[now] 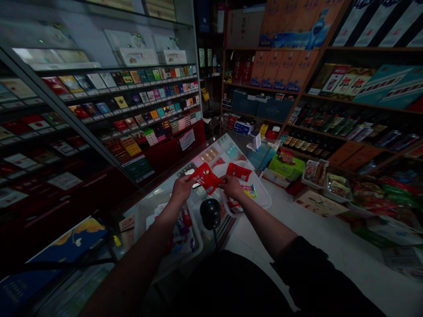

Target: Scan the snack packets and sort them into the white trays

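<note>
A red snack packet (206,177) is stretched between my two hands above the glass counter. My left hand (182,189) pinches its left end, and my right hand (231,186) grips the opposite end. Below the packet stands a black barcode scanner (210,213) with a cable. Under my right hand lies a white plastic tray (264,198) holding another red packet (238,171) and a yellow-and-pink packet (248,190). To the left, a white bin (197,240) contains several coloured packets, partly covered by my left forearm.
Shelves of cigarette packs (145,97) line the left wall. Bottles (330,123) and boxed goods (277,70) fill the right shelving. Snack trays (337,187) and a green box (286,167) stand at the right, beside pale floor. A blue box (66,246) lies at the lower left.
</note>
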`<action>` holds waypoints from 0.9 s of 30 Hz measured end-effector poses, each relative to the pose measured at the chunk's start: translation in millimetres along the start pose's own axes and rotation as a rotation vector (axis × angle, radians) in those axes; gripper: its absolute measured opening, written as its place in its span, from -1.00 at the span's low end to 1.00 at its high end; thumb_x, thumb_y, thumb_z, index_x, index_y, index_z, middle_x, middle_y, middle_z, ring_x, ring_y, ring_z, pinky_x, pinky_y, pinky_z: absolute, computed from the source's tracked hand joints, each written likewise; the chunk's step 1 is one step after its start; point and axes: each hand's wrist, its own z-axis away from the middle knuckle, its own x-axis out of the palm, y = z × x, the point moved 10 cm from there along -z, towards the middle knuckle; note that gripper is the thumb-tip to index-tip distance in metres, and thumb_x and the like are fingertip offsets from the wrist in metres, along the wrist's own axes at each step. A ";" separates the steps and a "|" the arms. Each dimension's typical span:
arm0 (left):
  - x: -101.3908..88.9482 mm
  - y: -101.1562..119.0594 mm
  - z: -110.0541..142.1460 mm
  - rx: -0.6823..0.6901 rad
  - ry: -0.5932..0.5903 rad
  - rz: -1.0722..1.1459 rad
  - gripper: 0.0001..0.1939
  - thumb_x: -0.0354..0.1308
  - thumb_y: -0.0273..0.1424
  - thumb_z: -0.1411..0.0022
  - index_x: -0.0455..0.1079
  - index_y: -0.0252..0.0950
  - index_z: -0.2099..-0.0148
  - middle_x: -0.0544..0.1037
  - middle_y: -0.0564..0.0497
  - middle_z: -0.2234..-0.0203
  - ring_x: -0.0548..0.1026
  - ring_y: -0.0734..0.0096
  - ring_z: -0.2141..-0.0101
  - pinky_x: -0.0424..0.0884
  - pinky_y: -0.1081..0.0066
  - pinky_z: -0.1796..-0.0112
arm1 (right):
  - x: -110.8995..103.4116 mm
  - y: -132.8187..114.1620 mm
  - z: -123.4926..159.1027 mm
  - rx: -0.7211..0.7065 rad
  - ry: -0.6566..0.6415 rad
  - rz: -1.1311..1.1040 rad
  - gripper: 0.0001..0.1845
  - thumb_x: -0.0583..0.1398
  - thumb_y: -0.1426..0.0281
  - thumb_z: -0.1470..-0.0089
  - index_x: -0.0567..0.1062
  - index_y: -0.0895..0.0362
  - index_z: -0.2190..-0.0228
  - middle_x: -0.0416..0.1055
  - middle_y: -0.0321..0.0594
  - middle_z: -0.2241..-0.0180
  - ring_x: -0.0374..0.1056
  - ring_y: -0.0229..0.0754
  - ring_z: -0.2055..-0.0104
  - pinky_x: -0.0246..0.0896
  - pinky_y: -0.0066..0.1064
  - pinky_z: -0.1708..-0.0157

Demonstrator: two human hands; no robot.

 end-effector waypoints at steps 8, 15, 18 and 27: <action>0.2 -12.2 -2.6 0.028 -0.009 -0.130 -0.68 0.34 -0.19 -0.02 0.66 -0.31 0.23 0.69 -0.02 0.38 0.57 0.22 0.33 0.40 0.34 0.24 | 7.2 8.9 5.3 0.029 -0.005 0.086 -0.80 0.38 0.52 0.10 0.63 0.09 0.34 0.56 -0.25 0.40 0.42 -0.17 0.36 0.23 -0.37 0.25; -7.1 -27.9 0.5 0.025 0.080 -0.180 -0.69 0.32 -0.20 -0.03 0.67 -0.28 0.23 0.70 -0.04 0.36 0.57 0.21 0.32 0.37 0.36 0.25 | 22.2 27.0 3.4 0.080 -0.028 0.101 -0.65 0.41 0.50 0.10 0.60 0.07 0.19 0.56 -0.25 0.42 0.48 -0.13 0.32 0.28 -0.36 0.23; -7.4 -30.4 3.2 0.026 0.101 -0.180 -0.69 0.32 -0.21 -0.03 0.66 -0.27 0.22 0.70 -0.03 0.37 0.57 0.22 0.32 0.37 0.37 0.26 | 25.8 32.2 2.2 0.094 -0.032 0.067 -0.64 0.39 0.49 0.09 0.59 0.10 0.18 0.58 -0.19 0.38 0.48 -0.13 0.32 0.27 -0.38 0.30; -6.2 -7.9 11.9 0.007 0.149 -0.168 -0.76 0.30 -0.23 -0.06 0.63 -0.29 0.30 0.65 0.00 0.46 0.54 0.26 0.38 0.39 0.39 0.29 | 18.0 23.9 -1.1 0.079 -0.056 0.073 -0.81 0.33 0.52 0.09 0.54 0.09 0.35 0.55 -0.26 0.36 0.42 -0.19 0.32 0.20 -0.40 0.28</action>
